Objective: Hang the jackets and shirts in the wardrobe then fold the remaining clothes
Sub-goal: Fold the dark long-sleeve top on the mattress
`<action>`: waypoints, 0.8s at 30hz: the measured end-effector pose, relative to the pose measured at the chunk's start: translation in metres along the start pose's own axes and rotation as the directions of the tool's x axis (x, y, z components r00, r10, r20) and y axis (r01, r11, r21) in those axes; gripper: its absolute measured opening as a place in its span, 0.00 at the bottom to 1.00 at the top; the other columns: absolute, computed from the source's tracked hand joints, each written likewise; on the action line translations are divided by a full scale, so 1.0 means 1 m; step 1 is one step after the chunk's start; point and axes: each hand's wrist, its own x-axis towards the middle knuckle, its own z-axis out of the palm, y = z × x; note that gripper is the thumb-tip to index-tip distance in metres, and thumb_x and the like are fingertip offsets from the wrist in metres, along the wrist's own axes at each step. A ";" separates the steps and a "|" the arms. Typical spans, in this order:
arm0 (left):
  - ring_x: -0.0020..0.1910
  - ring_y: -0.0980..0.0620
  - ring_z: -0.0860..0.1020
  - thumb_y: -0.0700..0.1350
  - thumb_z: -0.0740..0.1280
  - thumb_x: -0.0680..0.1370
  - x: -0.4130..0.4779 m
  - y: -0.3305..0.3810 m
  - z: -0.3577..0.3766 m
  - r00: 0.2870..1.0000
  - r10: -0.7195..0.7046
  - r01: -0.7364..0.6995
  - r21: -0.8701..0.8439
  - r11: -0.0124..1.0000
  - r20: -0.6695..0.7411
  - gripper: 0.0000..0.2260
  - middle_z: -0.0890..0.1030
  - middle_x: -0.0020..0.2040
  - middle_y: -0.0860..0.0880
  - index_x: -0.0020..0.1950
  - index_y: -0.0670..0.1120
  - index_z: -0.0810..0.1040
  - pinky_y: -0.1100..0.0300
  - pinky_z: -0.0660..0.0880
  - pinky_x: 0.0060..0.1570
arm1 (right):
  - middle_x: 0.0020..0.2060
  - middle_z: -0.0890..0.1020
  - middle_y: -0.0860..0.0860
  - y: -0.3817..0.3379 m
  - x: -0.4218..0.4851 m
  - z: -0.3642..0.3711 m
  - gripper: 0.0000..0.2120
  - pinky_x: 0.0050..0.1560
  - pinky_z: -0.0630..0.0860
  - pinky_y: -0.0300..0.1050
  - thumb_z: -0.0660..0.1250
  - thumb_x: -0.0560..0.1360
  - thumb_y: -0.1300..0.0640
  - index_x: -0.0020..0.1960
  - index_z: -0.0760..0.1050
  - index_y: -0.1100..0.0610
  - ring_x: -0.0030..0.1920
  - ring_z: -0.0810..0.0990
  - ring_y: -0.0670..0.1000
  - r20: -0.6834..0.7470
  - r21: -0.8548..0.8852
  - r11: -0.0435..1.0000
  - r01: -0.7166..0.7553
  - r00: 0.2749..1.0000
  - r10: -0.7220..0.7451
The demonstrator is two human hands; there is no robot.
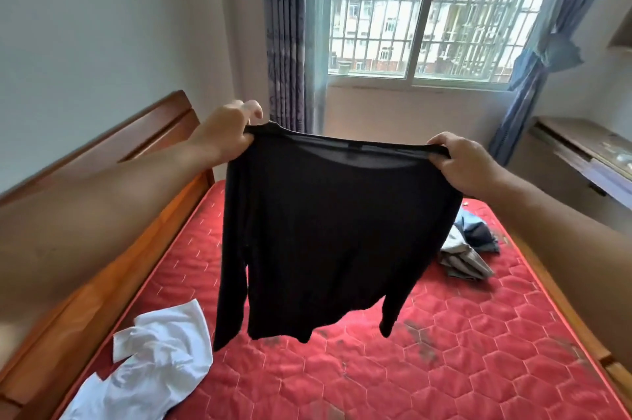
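Observation:
A black long-sleeved top (328, 235) hangs spread out in the air above the red mattress (444, 368). My left hand (227, 132) pinches its left shoulder and my right hand (461, 163) grips its right shoulder. Both sleeves dangle down at the sides, and the hem hangs just over the bed. A crumpled white garment (154, 361) lies on the mattress at the near left. A small heap of grey and blue clothes (468, 245) lies at the far right, partly hidden behind the black top.
A wooden headboard (113, 159) runs along the bed's left side. Blue curtains (290, 33) frame a barred window (431, 9) straight ahead. A wooden desk (581, 153) stands against the right wall.

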 end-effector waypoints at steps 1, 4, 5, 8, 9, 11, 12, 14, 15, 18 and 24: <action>0.46 0.41 0.76 0.36 0.64 0.76 -0.003 -0.004 0.003 1.000 -0.003 0.003 0.039 0.999 -0.010 0.10 0.77 0.48 0.41 0.57 0.43 0.77 0.53 0.71 0.46 | 0.48 0.81 0.55 0.004 -0.007 0.004 0.09 0.55 0.76 0.51 0.67 0.80 0.56 0.59 0.77 0.57 0.50 0.79 0.59 -0.007 -0.123 0.992 0.020 1.000 -0.021; 0.46 0.40 0.77 0.37 0.63 0.76 -0.015 -0.007 0.017 0.998 -0.059 0.059 -0.002 0.998 -0.035 0.06 0.79 0.46 0.39 0.50 0.40 0.79 0.56 0.67 0.43 | 0.45 0.83 0.62 0.009 -0.032 0.019 0.12 0.50 0.78 0.55 0.66 0.81 0.51 0.50 0.77 0.61 0.48 0.81 0.65 -0.114 -0.355 0.935 0.017 0.992 -0.062; 0.45 0.42 0.77 0.37 0.63 0.76 -0.018 -0.006 0.021 0.994 -0.100 0.097 -0.064 0.993 -0.036 0.07 0.81 0.45 0.40 0.50 0.41 0.80 0.58 0.66 0.42 | 0.44 0.82 0.63 0.008 -0.039 0.023 0.15 0.48 0.77 0.55 0.65 0.81 0.49 0.48 0.77 0.61 0.47 0.81 0.65 -0.155 -0.361 0.932 -0.020 0.987 -0.039; 0.39 0.48 0.76 0.36 0.62 0.78 -0.024 -0.002 0.034 0.980 -0.198 0.199 -0.260 0.945 0.031 0.08 0.81 0.40 0.44 0.49 0.42 0.81 0.59 0.68 0.35 | 0.45 0.83 0.63 0.006 -0.055 0.034 0.18 0.49 0.75 0.55 0.61 0.82 0.45 0.47 0.78 0.60 0.50 0.80 0.67 -0.221 -0.161 0.964 -0.212 0.960 0.174; 0.38 0.48 0.75 0.36 0.60 0.78 -0.026 -0.001 0.038 0.976 -0.209 0.216 -0.301 0.929 0.054 0.09 0.79 0.39 0.45 0.49 0.43 0.81 0.60 0.69 0.34 | 0.46 0.83 0.63 0.006 -0.058 0.038 0.20 0.49 0.73 0.54 0.60 0.82 0.44 0.48 0.79 0.60 0.50 0.80 0.67 -0.214 -0.074 0.960 -0.270 0.945 0.249; 0.36 0.48 0.74 0.35 0.57 0.78 -0.028 0.001 0.048 0.973 -0.220 0.229 -0.349 0.909 0.065 0.12 0.77 0.36 0.45 0.47 0.44 0.79 0.58 0.68 0.34 | 0.41 0.82 0.62 0.008 -0.063 0.044 0.23 0.44 0.69 0.52 0.60 0.82 0.42 0.43 0.77 0.61 0.47 0.79 0.64 -0.176 0.075 0.940 -0.333 0.923 0.341; 0.35 0.48 0.73 0.35 0.56 0.78 -0.030 0.002 0.052 0.974 -0.218 0.226 -0.359 0.905 0.064 0.12 0.76 0.35 0.45 0.46 0.44 0.79 0.57 0.68 0.35 | 0.37 0.79 0.59 0.010 -0.066 0.048 0.25 0.41 0.67 0.52 0.61 0.81 0.41 0.40 0.76 0.61 0.43 0.78 0.61 -0.130 0.151 0.924 -0.352 0.919 0.372; 0.35 0.47 0.72 0.36 0.57 0.77 -0.033 0.005 0.059 0.978 -0.194 0.207 -0.352 0.913 0.073 0.11 0.75 0.34 0.45 0.44 0.44 0.78 0.55 0.68 0.37 | 0.31 0.76 0.54 0.020 -0.070 0.052 0.28 0.36 0.65 0.50 0.65 0.78 0.37 0.38 0.76 0.62 0.36 0.75 0.57 -0.009 0.220 0.895 -0.389 0.916 0.400; 0.36 0.46 0.74 0.37 0.58 0.77 -0.034 0.005 0.063 0.981 -0.175 0.194 -0.335 0.922 0.086 0.09 0.77 0.35 0.44 0.43 0.44 0.78 0.54 0.69 0.39 | 0.31 0.77 0.54 0.027 -0.070 0.052 0.28 0.36 0.67 0.50 0.67 0.76 0.36 0.39 0.77 0.62 0.35 0.75 0.55 0.045 0.197 0.900 -0.389 0.921 0.388; 0.39 0.47 0.78 0.46 0.65 0.77 -0.033 0.000 0.076 0.975 -0.084 0.128 -0.216 0.968 0.205 0.03 0.80 0.37 0.47 0.45 0.49 0.77 0.52 0.74 0.43 | 0.32 0.80 0.53 0.046 -0.065 0.049 0.22 0.38 0.69 0.47 0.72 0.73 0.40 0.39 0.79 0.60 0.33 0.77 0.52 0.213 0.181 0.893 -0.413 0.902 0.374; 0.42 0.49 0.80 0.48 0.70 0.79 -0.013 -0.011 0.126 0.935 -0.017 0.088 -0.185 0.979 0.355 0.03 0.81 0.41 0.51 0.45 0.54 0.78 0.51 0.76 0.45 | 0.23 0.68 0.47 0.097 -0.035 0.051 0.16 0.31 0.58 0.45 0.60 0.65 0.71 0.26 0.66 0.54 0.30 0.65 0.50 0.396 0.254 0.823 -0.508 0.831 0.391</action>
